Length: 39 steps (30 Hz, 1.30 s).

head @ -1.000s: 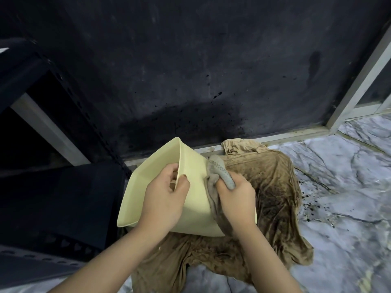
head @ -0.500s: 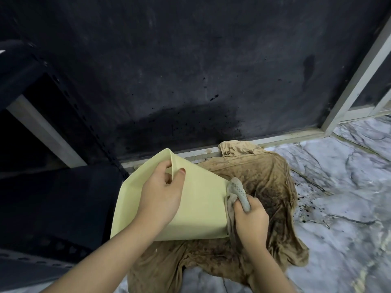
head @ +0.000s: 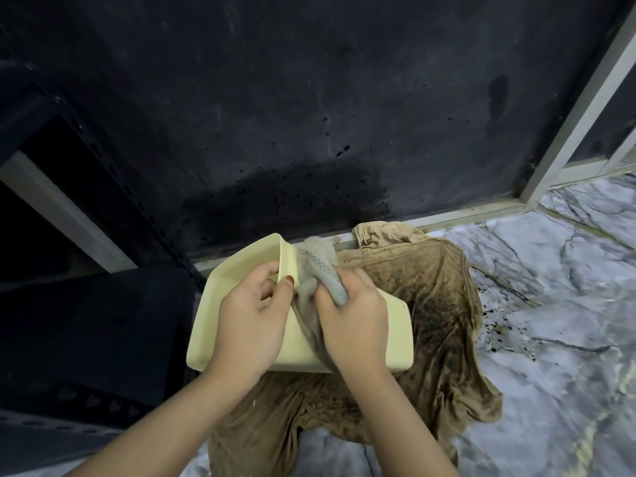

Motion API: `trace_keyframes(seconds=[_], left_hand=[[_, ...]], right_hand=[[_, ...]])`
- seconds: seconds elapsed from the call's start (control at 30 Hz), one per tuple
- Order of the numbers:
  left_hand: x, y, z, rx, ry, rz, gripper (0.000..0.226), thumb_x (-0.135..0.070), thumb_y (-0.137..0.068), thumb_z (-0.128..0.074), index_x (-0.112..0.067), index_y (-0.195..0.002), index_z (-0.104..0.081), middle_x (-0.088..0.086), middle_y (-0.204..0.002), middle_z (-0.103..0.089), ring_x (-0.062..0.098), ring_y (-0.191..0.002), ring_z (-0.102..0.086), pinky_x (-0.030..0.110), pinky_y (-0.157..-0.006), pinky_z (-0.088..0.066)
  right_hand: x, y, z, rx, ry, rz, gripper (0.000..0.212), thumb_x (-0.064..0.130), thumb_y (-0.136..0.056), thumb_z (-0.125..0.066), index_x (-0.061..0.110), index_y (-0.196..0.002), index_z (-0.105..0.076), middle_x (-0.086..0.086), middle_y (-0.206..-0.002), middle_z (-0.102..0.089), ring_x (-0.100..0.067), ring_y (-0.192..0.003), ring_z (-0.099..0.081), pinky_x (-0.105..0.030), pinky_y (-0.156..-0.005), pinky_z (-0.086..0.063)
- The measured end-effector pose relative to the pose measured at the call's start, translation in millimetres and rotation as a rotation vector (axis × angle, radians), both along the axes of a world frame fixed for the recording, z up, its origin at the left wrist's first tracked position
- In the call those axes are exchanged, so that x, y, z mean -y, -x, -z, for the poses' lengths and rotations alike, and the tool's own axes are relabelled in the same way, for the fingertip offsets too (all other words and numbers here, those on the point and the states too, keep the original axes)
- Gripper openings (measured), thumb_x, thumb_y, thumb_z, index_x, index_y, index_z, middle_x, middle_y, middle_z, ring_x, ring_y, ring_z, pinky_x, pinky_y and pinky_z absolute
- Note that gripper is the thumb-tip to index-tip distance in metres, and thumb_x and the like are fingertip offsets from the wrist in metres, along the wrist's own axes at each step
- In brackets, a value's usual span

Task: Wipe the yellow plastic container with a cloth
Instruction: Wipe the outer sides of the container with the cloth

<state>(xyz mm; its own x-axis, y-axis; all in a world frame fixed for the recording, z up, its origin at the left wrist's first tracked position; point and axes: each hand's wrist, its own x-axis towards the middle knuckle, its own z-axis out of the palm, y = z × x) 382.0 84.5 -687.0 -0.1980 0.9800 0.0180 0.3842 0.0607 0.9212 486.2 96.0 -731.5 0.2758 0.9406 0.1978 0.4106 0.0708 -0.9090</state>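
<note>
One yellow container [head: 395,335] is held tipped on its side over a brown cloth [head: 437,304], its open mouth facing left toward the dark shelf [head: 86,339] and its flat base turned right; its long axis runs from the near edge up and away toward the black wall [head: 275,115]. The left hand [head: 251,325] grips the far rim, thumb outside the wall and fingers [head: 265,275] curled inside the mouth. The right hand [head: 354,321] has its fingers closed round one grey cloth [head: 320,277], pressing it against the upturned side wall just beside the left thumb. Part of the grey cloth hangs under the palm. The brown cloth lies rumpled on the marble floor [head: 550,304], with dark specks scattered to its right
</note>
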Motion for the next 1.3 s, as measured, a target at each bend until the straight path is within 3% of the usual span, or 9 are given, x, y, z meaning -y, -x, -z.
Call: trace_keyframes(seconds=[0.1, 0.23, 0.33, 0.5, 0.67, 0.83, 1.0, 1.2, 1.3], left_hand=[[1, -2, 0, 0.015, -0.002, -0.002, 0.019, -0.020, -0.091, -0.052, -0.036, -0.093, -0.064, 0.011, -0.076, -0.070, 0.026, -0.062, -0.056, 0.033, -0.058, -0.044], [0, 0, 2, 0.045, 0.018, -0.010, 0.020, -0.020, -0.092, -0.052, -0.024, -0.106, -0.065, 0.009, -0.082, -0.072, 0.034, -0.071, -0.063, 0.036, -0.063, -0.051], [0, 1, 2, 0.066, 0.015, -0.008, 0.019, -0.019, -0.092, -0.051, -0.031, -0.096, -0.065, 0.000, -0.082, -0.072, 0.016, -0.065, -0.063, 0.024, -0.057, -0.048], [-1, 3, 0, 0.087, 0.026, -0.026, 0.023, -0.018, -0.092, -0.052, -0.037, -0.087, -0.063, -0.004, -0.072, -0.073, 0.010, -0.063, -0.061, 0.019, -0.056, -0.047], [-1, 3, -4, 0.089, 0.034, -0.047, 0.023, -0.019, -0.092, -0.052, -0.038, -0.085, -0.062, 0.017, -0.089, -0.072, 0.023, -0.075, -0.063, 0.038, -0.073, -0.051], [-3, 5, -5, 0.083, 0.027, -0.050, 0.025, -0.019, -0.093, -0.051, -0.041, -0.083, -0.060, 0.016, -0.088, -0.072, 0.019, -0.074, -0.062, 0.032, -0.068, -0.048], [-6, 5, -3, 0.069, 0.020, -0.039, 0.021, -0.020, -0.093, -0.051, -0.036, -0.088, -0.064, 0.017, -0.082, -0.071, 0.019, -0.068, -0.060, 0.025, -0.059, -0.045], [-7, 0, -3, 0.048, 0.002, -0.026, 0.024, -0.018, -0.092, -0.051, -0.037, -0.083, -0.062, 0.020, -0.079, -0.069, 0.024, -0.063, -0.055, 0.032, -0.059, -0.043], [-5, -1, -3, 0.025, 0.000, -0.013, 0.025, -0.019, -0.092, -0.051, -0.040, -0.082, -0.062, 0.013, -0.071, -0.069, 0.023, -0.061, -0.056, 0.034, -0.060, -0.046]], right_hand=[[-16, -11, 8, -0.002, 0.068, 0.003, 0.017, 0.026, -0.086, -0.054, 0.015, -0.085, -0.068, -0.003, -0.086, -0.062, -0.020, -0.076, -0.057, -0.032, -0.067, -0.042], [-28, -34, 28, -0.067, 0.230, 0.067, 0.022, 0.029, -0.087, -0.054, 0.017, -0.069, -0.059, -0.008, -0.080, -0.065, -0.026, -0.070, -0.058, -0.033, -0.061, -0.041], [-31, -50, 46, -0.096, 0.311, 0.134, 0.025, 0.033, -0.086, -0.053, 0.016, -0.070, -0.062, -0.012, -0.081, -0.066, -0.029, -0.073, -0.061, -0.037, -0.064, -0.045], [-29, -70, 72, -0.156, 0.393, 0.230, 0.023, 0.031, -0.085, -0.057, 0.010, -0.083, -0.068, -0.012, -0.078, -0.067, -0.032, -0.077, -0.060, -0.034, -0.062, -0.042], [-21, -83, 93, -0.186, 0.458, 0.297, 0.020, 0.028, -0.086, -0.057, 0.011, -0.084, -0.067, -0.013, -0.074, -0.063, -0.034, -0.073, -0.057, -0.033, -0.059, -0.038], [-9, -83, 101, -0.168, 0.504, 0.401, 0.022, 0.025, -0.087, -0.054, 0.012, -0.096, -0.068, -0.017, -0.089, -0.067, -0.036, -0.081, -0.059, -0.033, -0.064, -0.040], [0, -49, 77, -0.124, 0.434, 0.433, 0.024, 0.029, -0.086, -0.055, 0.013, -0.099, -0.068, -0.015, -0.101, -0.067, -0.038, -0.092, -0.060, -0.037, -0.072, -0.045], [-4, -4, 17, 0.004, 0.163, 0.145, 0.020, 0.027, -0.088, -0.053, 0.018, -0.097, -0.069, 0.005, -0.086, -0.056, -0.018, -0.076, -0.052, -0.028, -0.063, -0.031], [-16, -1, 2, -0.022, 0.117, 0.052, 0.017, 0.027, -0.086, -0.054, 0.020, -0.088, -0.069, 0.005, -0.084, -0.059, -0.017, -0.075, -0.054, -0.029, -0.062, -0.035]])
